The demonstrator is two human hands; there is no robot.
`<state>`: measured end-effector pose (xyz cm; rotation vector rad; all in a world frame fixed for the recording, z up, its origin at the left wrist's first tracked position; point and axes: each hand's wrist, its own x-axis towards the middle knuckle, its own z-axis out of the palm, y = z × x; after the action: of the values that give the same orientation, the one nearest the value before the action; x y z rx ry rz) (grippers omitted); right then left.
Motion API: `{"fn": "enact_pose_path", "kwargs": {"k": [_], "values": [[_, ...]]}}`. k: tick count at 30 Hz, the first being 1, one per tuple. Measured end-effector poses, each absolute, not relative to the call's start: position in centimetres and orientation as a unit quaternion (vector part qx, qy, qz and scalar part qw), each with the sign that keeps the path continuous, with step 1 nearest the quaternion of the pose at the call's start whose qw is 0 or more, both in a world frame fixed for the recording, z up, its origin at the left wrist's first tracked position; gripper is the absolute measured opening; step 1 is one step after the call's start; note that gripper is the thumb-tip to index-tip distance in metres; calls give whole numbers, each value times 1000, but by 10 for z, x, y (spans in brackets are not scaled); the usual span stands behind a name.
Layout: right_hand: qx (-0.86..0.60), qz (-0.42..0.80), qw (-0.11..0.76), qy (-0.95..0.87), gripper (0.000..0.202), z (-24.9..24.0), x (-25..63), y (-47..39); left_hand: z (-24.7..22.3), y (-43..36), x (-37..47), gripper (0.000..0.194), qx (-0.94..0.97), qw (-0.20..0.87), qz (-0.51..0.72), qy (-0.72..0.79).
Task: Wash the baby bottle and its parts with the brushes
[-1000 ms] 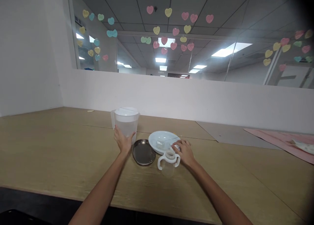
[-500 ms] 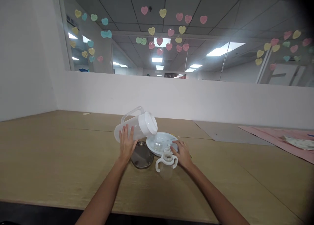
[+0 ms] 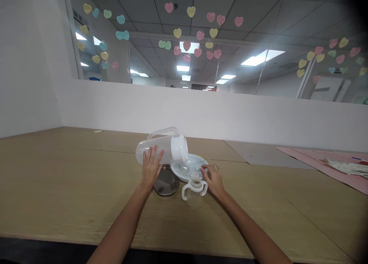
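Observation:
My left hand (image 3: 151, 168) is wrapped around the body of a clear plastic pitcher (image 3: 158, 147) with a white lid. The pitcher lies nearly on its side in the air, its lid above the left part of a pale blue plate (image 3: 176, 172). A small clear container (image 3: 184, 169) rests in the plate. My right hand (image 3: 213, 177) is at the plate's right edge with fingers curled; what they grip is hidden. Close to its thumb are small white pieces (image 3: 197, 169). In front stands an open clear bottle with two white handles (image 3: 196, 185).
A dark oval metal tray (image 3: 166, 183) lies left of the bottle, beneath my left hand. At the right are a grey sheet (image 3: 258, 154) and a pink cloth (image 3: 304, 156) with items on it. A white wall (image 3: 201, 114) backs the table.
The pitcher has tipped further toward horizontal and shifted slightly right, with my left hand around it. My right hand stays by the plate's edge. The view has shifted slightly.

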<state>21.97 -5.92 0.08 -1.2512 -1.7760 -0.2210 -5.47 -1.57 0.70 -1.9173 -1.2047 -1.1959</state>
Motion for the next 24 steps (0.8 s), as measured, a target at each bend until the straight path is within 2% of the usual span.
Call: {"fn": "enact_pose_path", "kwargs": {"k": [5,10,14,18,24], "values": [[-505,-86,460,-725,27,5,219,-61,7,-19,-53,55,-721,290,-466,-423],[-502,-94,467,-722,28,4,220,-61,9,-21,-53,88,-700,255,-555,-371],[-497,-102,479,-716,28,2,223,-58,6,-21,-49,91,-731,221,-560,-322],[-506,-98,499,-697,33,-1,228,-53,5,-22,-40,99,-672,162,-598,-407],[-573,-15,559,-600,43,-3,240,-45,18,-24,-50,104,-469,93,-668,-571]]}}
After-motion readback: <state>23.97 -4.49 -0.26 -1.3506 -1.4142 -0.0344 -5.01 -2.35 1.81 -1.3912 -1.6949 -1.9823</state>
